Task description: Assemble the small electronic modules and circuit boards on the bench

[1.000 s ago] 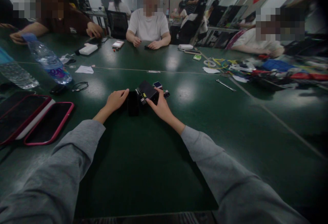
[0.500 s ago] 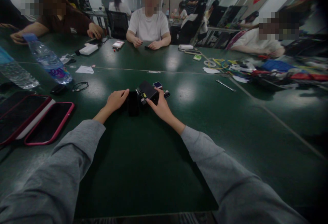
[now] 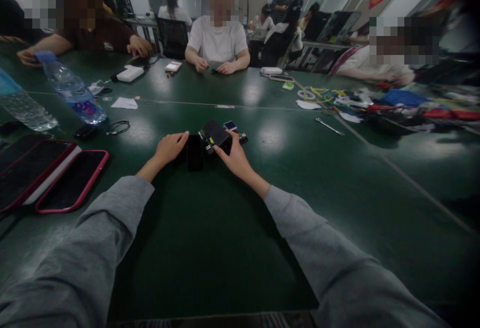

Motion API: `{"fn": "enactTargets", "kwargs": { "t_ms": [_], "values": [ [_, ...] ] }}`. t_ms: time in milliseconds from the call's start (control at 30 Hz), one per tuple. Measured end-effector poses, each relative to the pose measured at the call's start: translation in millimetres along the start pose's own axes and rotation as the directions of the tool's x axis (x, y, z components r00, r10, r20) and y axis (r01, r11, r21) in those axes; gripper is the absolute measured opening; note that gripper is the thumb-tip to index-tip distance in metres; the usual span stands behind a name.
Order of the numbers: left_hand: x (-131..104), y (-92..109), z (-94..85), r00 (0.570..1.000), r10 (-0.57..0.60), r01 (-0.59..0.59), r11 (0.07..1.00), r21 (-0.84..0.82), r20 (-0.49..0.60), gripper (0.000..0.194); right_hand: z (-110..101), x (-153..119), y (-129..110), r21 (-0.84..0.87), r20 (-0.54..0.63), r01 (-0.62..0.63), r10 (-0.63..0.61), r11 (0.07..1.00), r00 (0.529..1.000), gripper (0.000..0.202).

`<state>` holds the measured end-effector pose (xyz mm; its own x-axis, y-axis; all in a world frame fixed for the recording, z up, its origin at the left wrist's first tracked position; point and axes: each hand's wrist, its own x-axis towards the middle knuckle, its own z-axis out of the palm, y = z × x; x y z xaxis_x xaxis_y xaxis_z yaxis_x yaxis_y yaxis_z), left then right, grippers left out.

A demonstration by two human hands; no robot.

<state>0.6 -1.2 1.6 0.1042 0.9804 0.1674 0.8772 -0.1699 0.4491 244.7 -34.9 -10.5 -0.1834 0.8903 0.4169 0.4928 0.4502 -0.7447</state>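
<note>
I take the black box (image 3: 217, 134) over the table (image 3: 210, 248) as reference: it is between both hands, nearer the right. The right hand (image 3: 239, 157) grips it from its right side, thumb near, fingers beyond. I record the dark slab (image 3: 194, 153) just left of the box, long axis running near to far, with the box askew to it; contact between them I cannot confirm. Left of the box, the left hand (image 3: 169, 149) has its fingertips by the slab's far-left corner; whether it grips, I cannot tell.
</note>
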Motion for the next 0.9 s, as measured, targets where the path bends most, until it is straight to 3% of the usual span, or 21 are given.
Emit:
{"fn": "enactTargets", "kwargs": {
  "t_ms": [267,433,600,900],
  "values": [
    [-0.8,-0.5,-0.4,1.0,0.005,-0.005,1.0,0.004,-0.009,0.058,-1.9,0.4,-3.0,-0.004,-0.028,0.012,-0.012,1.0,1.0,0.062],
    [-1.1,1.5,-2.3,1.0,0.008,-0.008,1.0,0.009,0.0,0.058,-4.2,-1.1,-8.0,-0.119,-0.078,0.103,-0.113,0.987,0.99,0.061],
    [-1.9,1.0,-2.4,1.0,-0.002,0.002,1.0,-0.01,-0.004,0.06,-2.8,-3.2,-9.4,-0.158,-0.015,0.137,-0.141,0.978,0.99,0.064],
    [-1.5,0.3,-0.5,0.999,-0.014,0.013,1.0,-0.012,-0.053,0.055,-2.1,-1.4,-6.2,-0.146,-0.034,0.185,-0.191,0.972,0.981,0.063]
  ]
}}
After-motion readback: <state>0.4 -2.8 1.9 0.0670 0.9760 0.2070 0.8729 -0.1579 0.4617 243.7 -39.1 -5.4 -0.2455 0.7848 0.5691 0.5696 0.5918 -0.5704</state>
